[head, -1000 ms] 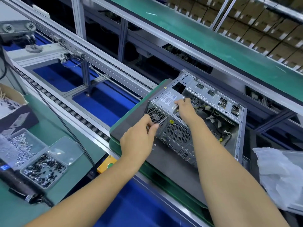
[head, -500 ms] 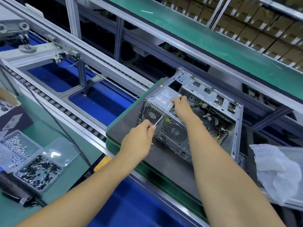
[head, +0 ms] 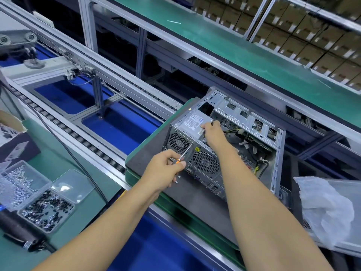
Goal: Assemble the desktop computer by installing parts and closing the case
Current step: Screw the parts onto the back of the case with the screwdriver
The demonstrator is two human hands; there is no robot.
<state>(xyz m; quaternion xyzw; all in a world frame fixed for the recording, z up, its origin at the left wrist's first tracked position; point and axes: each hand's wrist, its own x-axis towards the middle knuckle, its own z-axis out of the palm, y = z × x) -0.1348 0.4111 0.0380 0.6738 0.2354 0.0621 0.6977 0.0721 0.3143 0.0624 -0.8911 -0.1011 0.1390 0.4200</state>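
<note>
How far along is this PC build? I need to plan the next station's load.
Done: the power supply sits in the open case, with cabling inside.
In hand: the left hand holds a screwdriver with its tip at the rear panel beside the power supply fan grille; the right hand steadies the power supply.
Left: the case side is open, no panel fitted.

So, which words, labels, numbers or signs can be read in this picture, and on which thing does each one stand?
No text can be read.
White label on the power supply: printed lines, too small.
Yellow warning sticker on the case's rear panel: a sign only, blurred.
Cardboard boxes with white labels: too far.
</note>
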